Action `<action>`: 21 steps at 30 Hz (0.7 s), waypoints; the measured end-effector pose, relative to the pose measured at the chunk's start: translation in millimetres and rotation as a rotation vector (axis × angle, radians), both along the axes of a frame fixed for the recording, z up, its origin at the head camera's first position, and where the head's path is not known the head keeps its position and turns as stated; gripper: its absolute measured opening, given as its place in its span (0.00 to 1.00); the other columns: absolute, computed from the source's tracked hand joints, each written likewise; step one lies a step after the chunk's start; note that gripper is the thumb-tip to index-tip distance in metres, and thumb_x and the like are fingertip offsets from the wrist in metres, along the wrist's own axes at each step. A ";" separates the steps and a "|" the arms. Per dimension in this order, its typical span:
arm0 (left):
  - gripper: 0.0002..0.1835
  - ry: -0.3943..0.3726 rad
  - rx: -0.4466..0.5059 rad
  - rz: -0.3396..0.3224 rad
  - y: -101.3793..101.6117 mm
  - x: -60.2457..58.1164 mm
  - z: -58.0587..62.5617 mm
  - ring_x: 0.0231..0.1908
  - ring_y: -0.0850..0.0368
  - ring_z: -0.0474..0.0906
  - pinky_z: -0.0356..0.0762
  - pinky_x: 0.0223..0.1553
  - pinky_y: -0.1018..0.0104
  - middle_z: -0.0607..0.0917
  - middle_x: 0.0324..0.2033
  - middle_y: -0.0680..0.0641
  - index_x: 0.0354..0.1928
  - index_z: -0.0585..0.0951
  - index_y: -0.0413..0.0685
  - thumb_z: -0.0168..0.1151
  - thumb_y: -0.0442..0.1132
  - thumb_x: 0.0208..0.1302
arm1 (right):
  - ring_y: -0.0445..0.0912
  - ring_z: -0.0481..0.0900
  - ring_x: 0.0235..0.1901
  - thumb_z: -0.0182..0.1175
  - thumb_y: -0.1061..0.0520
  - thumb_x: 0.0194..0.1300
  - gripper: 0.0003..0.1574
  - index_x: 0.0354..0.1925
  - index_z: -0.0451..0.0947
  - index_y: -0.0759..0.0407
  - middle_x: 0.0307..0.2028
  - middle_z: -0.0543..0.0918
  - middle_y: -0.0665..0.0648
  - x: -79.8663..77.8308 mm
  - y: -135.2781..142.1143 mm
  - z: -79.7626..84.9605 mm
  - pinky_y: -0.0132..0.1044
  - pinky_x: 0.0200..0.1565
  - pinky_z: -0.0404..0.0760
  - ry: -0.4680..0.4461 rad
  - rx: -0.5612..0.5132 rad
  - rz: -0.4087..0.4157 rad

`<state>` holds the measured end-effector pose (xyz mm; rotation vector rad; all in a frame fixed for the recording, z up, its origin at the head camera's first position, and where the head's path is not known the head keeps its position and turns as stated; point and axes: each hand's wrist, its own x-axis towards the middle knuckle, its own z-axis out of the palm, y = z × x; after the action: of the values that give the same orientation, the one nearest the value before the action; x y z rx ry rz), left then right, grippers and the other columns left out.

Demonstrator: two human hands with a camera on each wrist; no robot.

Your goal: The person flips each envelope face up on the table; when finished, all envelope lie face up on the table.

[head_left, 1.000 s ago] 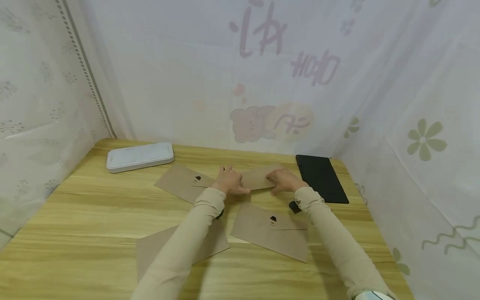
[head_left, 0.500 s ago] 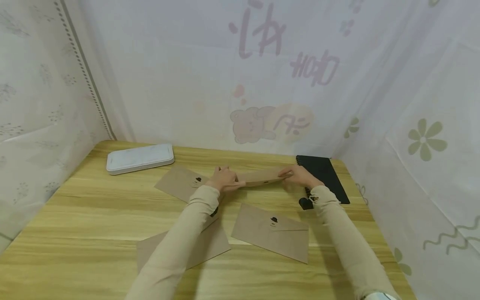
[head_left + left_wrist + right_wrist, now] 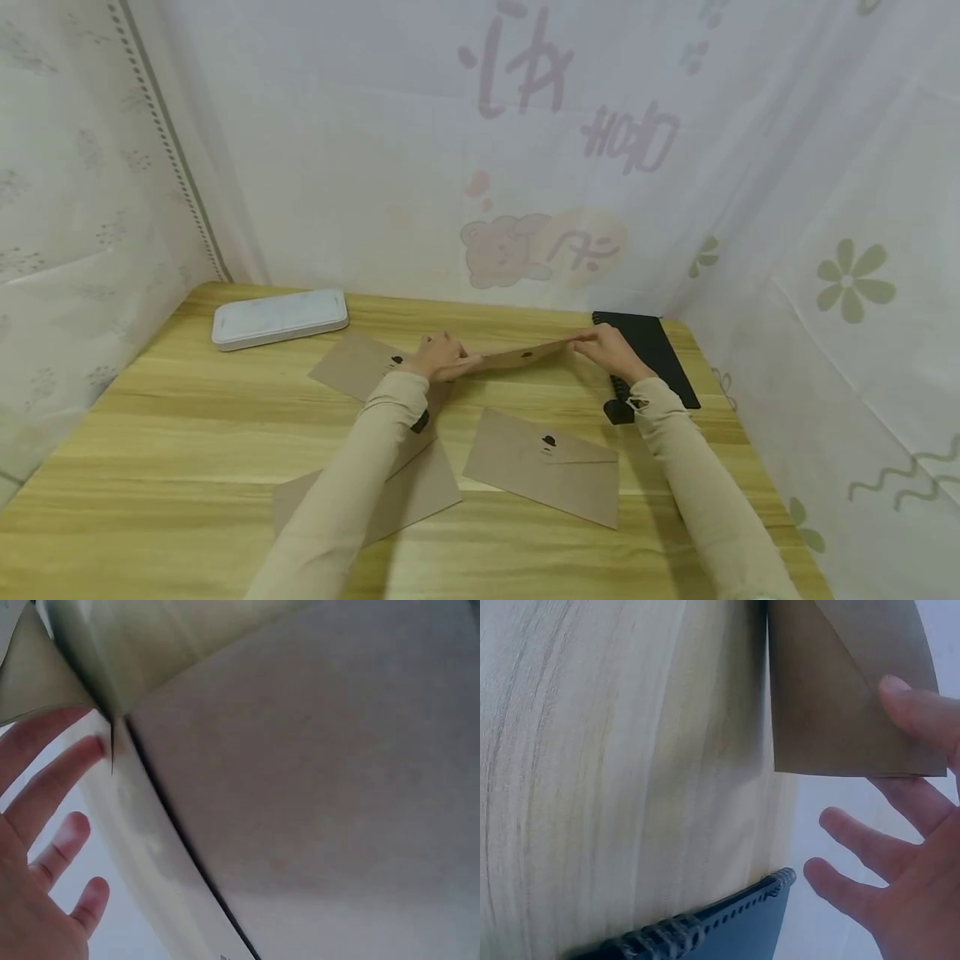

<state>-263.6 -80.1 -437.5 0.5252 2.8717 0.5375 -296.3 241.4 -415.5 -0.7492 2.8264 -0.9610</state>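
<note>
A brown paper envelope [image 3: 517, 358] with a small black hat print is raised off the table, its face tilted. My left hand [image 3: 441, 357] pinches its left end. At the other end, my right hand [image 3: 609, 350] holds it between thumb and index finger; the right wrist view shows the thumb on the envelope [image 3: 832, 697] and the other fingers spread below. Under and beside my left hand lies another envelope [image 3: 352, 362], partly covered. A third envelope [image 3: 543, 471] lies flat in front, and a fourth [image 3: 420, 492] is partly hidden by the left sleeve.
A black spiral notebook [image 3: 660, 358] lies at the back right, close to my right hand. At the back left stands a white flat case [image 3: 281, 318]. Printed cloth curtains [image 3: 360, 167] surround the wooden table [image 3: 165, 433].
The envelope between my hands has risen from the table and tilted. My right hand went from its near edge to its right end; my left hand shifted slightly left.
</note>
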 end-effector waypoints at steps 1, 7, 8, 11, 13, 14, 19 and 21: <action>0.33 -0.015 0.022 0.006 -1.6 -0.7 0.9 0.58 0.40 0.62 0.54 0.57 0.41 0.76 0.53 0.39 0.47 0.83 0.43 0.38 0.61 0.67 | 0.59 0.74 0.51 0.55 0.57 0.68 0.17 0.50 0.79 0.64 0.49 0.79 0.65 1.0 -0.5 1.1 0.56 0.51 0.70 0.016 -0.002 0.008; 0.36 -0.072 0.166 0.055 -9.0 -3.5 7.2 0.57 0.37 0.63 0.57 0.58 0.42 0.74 0.54 0.34 0.54 0.77 0.35 0.38 0.61 0.68 | 0.59 0.74 0.51 0.51 0.54 0.70 0.20 0.55 0.73 0.63 0.50 0.78 0.66 3.8 -6.1 5.4 0.55 0.49 0.72 0.063 -0.058 -0.021; 0.36 -0.069 0.188 0.065 -10.0 -3.9 8.0 0.57 0.37 0.64 0.58 0.57 0.43 0.74 0.54 0.34 0.54 0.77 0.35 0.38 0.61 0.68 | 0.59 0.74 0.52 0.51 0.54 0.70 0.20 0.55 0.71 0.63 0.50 0.77 0.67 3.7 -7.6 5.0 0.54 0.48 0.73 0.068 -0.088 -0.031; 0.36 -0.037 0.221 0.087 -10.3 -5.8 9.3 0.45 0.43 0.73 0.69 0.50 0.49 0.80 0.45 0.36 0.39 0.83 0.35 0.37 0.61 0.69 | 0.59 0.77 0.49 0.51 0.55 0.70 0.19 0.52 0.63 0.66 0.50 0.77 0.70 2.7 -11.8 0.9 0.48 0.38 0.76 0.143 -0.157 -0.050; 0.37 -0.010 0.226 0.102 -9.3 -6.3 9.3 0.38 0.46 0.75 0.72 0.44 0.52 0.82 0.38 0.39 0.29 0.82 0.36 0.36 0.62 0.69 | 0.58 0.80 0.42 0.51 0.58 0.70 0.15 0.47 0.58 0.65 0.44 0.79 0.72 2.0 -14.7 -3.5 0.44 0.29 0.74 0.239 -0.176 -0.049; 0.37 -0.002 0.221 0.110 -8.5 -6.9 9.0 0.32 0.48 0.74 0.73 0.40 0.54 0.81 0.32 0.40 0.23 0.80 0.37 0.36 0.62 0.69 | 0.57 0.81 0.38 0.50 0.60 0.70 0.13 0.44 0.58 0.65 0.40 0.80 0.71 2.0 -15.9 -5.6 0.42 0.26 0.72 0.300 -0.166 -0.042; 0.36 0.002 0.233 0.148 -6.5 -9.7 7.7 0.16 0.59 0.62 0.68 0.23 0.64 0.68 0.14 0.50 0.13 0.70 0.44 0.35 0.64 0.68 | 0.51 0.75 0.23 0.48 0.68 0.68 0.04 0.39 0.70 0.63 0.33 0.80 0.62 2.5 -17.3 -12.7 0.41 0.27 0.72 0.482 -0.096 -0.035; 0.34 -0.003 0.254 0.170 -5.8 -10.2 8.3 0.13 0.61 0.53 0.60 0.17 0.68 0.60 0.10 0.53 0.10 0.63 0.48 0.36 0.64 0.67 | 0.52 0.76 0.30 0.49 0.70 0.66 0.09 0.40 0.74 0.62 0.37 0.80 0.61 3.5 -16.2 -13.8 0.45 0.34 0.74 0.477 -0.095 -0.035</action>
<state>-273.8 -85.8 -429.2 0.3149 2.8771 0.9374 -292.8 225.2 -429.3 -1.0713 3.2183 -1.0484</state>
